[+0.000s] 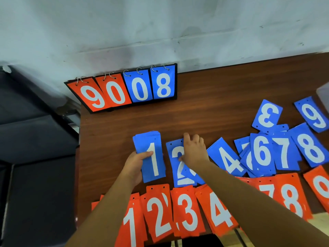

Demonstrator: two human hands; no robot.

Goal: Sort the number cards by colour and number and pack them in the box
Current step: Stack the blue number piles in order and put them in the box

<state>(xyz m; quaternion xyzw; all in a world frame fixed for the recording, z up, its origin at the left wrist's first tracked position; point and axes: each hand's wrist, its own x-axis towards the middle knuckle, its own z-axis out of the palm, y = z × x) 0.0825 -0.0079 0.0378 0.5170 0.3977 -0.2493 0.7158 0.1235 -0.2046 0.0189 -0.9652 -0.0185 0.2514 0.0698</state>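
Blue number cards lie in a row across the brown table, with a row of orange ones nearer me. My left hand grips a small stack of blue 1 cards by its left edge, thumb across the face. My right hand rests on the blue 2 cards, fingers curled over their top right part. To the right lie a blue 4, a blue 6, a blue 7, a blue 8, a blue 3 and a blue 9. Orange 1, orange 2, orange 3, orange 4 and orange 8 form the near row.
A flip scoreboard showing 9 0 0 8 leans against the pale wall at the table's back left. A translucent container edge shows at the far right. The table's left edge drops off to dark furniture.
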